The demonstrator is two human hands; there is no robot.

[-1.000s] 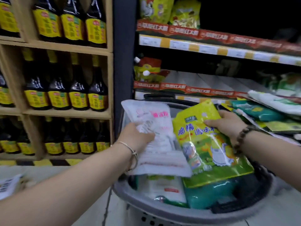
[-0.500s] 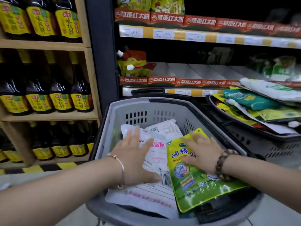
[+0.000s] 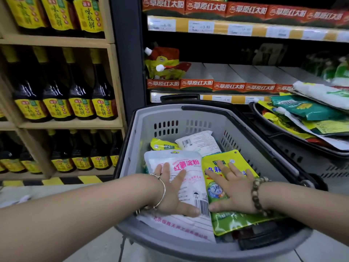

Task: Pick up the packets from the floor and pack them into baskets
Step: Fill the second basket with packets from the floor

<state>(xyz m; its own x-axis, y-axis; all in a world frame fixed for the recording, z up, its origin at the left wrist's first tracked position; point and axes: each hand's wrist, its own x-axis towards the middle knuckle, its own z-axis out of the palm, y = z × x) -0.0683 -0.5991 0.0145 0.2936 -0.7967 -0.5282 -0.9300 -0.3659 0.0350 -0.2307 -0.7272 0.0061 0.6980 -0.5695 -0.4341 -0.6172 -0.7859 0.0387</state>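
The white packet (image 3: pixel 188 167) is being pressed flat by the left hand (image 3: pixel 173 193), and the green packet (image 3: pixel 236 222) just beside it by the right hand (image 3: pixel 234 193). Each grip is being laid spread, fingers straight, pinching nothing. Both packets are being borne inside the grey basket (image 3: pixel 160 112), atop other packets (image 3: pixel 198 142).

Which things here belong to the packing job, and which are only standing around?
Job:
grey basket
white packet, pressed by the left hand
green packet, pressed by the right hand
second basket, loaded, at right

Standing around:
dark bottles
spouted pouches
price labels
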